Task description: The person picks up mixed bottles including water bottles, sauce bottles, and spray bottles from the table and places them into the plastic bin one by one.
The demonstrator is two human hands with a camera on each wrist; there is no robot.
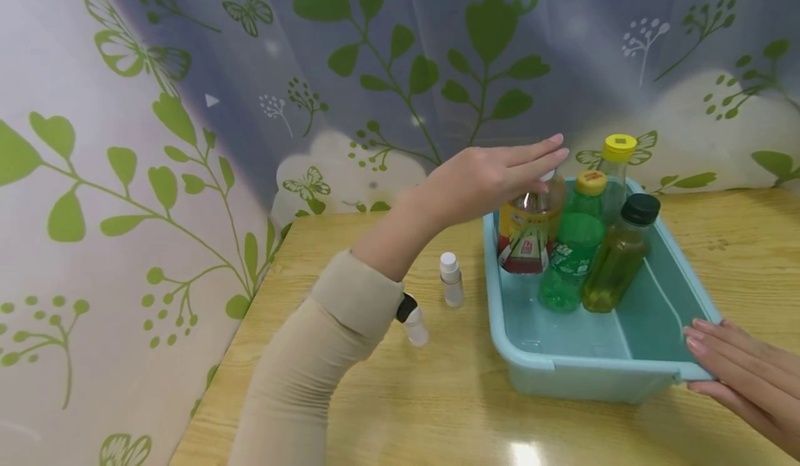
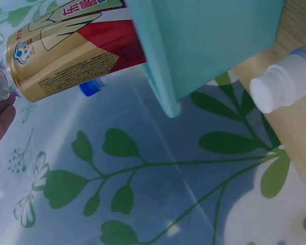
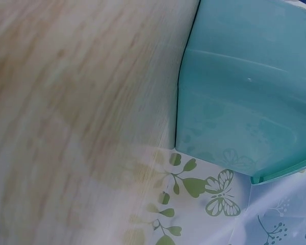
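Note:
My left hand (image 1: 494, 178) holds a bottle with a gold and red label (image 1: 528, 233) by its top, thumb and fingers around the clear neck (image 2: 4, 84). This bottle stands in the back left corner of a light blue plastic bin (image 1: 531, 376). Beside it in the bin are a green bottle with a yellow cap (image 1: 571, 258), a dark-capped bottle of yellowish-green liquid (image 1: 615, 264) and a clear bottle with a yellow cap (image 1: 615, 174). At the bin's front right corner, my right hand (image 1: 746, 376) grips the rim, fingers over it and thumb below.
Left of the bin, a small white-capped bottle (image 1: 451, 282) stands on the wooden table (image 1: 437, 410). A small bottle with a black cap (image 1: 414, 321) is close by, partly behind the left sleeve (image 1: 325, 355). A leaf-patterned curtain (image 1: 375, 105) hangs behind the table.

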